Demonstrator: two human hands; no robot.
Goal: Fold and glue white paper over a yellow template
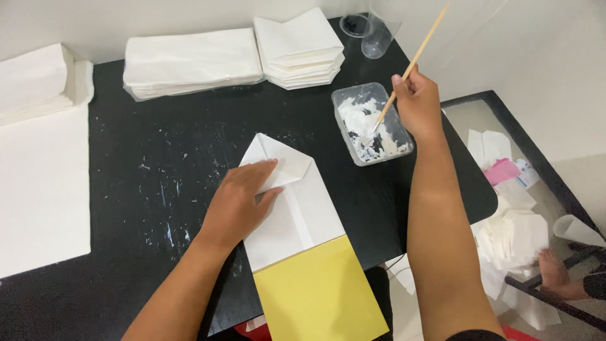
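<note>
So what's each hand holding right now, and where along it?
The right hand pinches a thin wooden stick near its lower end, tip in the paste tub. The left hand holds nothing; it presses flat on the folded white paper.

A small home craft workspace is showing here: a black table (126, 208) smeared with dried glue is sitting against a plain white wall, bearing stacks of folded white paper (192, 62), a plastic tub of white paste (372, 124) and a clear cup (379, 35). Finished paper pieces (514, 237) are lying on the floor beside it.
</note>
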